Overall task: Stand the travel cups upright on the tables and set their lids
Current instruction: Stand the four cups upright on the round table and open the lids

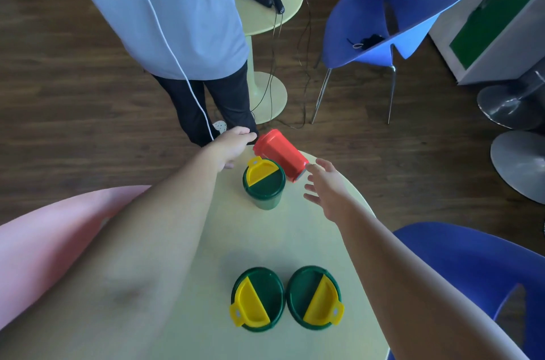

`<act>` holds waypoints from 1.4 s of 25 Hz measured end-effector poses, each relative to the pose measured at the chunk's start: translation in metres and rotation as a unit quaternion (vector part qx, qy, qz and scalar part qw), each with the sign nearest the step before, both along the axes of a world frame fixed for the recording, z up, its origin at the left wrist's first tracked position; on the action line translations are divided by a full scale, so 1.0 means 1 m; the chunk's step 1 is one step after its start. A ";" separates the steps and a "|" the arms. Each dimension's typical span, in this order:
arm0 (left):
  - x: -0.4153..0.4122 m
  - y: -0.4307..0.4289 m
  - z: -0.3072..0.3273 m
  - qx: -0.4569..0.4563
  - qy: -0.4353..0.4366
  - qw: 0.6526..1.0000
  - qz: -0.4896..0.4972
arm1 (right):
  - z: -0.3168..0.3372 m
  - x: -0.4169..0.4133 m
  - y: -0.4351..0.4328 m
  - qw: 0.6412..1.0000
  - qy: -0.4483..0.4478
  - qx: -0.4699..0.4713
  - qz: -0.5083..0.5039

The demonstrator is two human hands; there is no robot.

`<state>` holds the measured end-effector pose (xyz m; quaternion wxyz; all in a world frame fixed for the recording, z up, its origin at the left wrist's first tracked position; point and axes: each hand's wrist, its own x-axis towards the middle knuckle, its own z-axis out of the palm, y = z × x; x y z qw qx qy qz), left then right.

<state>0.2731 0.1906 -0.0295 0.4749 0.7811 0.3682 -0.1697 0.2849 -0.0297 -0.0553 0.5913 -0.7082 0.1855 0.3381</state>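
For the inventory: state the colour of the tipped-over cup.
Red cup, seen in the head view.

The left hand point(231, 147) has its fingertips hidden behind the red cup point(278, 155), so its grip cannot be told. The two near cups point(258, 299) show only lids. The standing person point(165, 20) is cut off above the chest.

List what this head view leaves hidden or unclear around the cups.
- Red cup: whether either hand grips it; left hand covers its far end, right hand nears its base.
- Two near green cups: bodies hidden under their lids.
- Table: near edge cut off by the frame.
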 end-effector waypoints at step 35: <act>-0.036 -0.129 0.075 0.129 -0.040 0.814 -0.564 | 0.011 -0.092 -0.117 0.984 -0.020 -0.001 0.175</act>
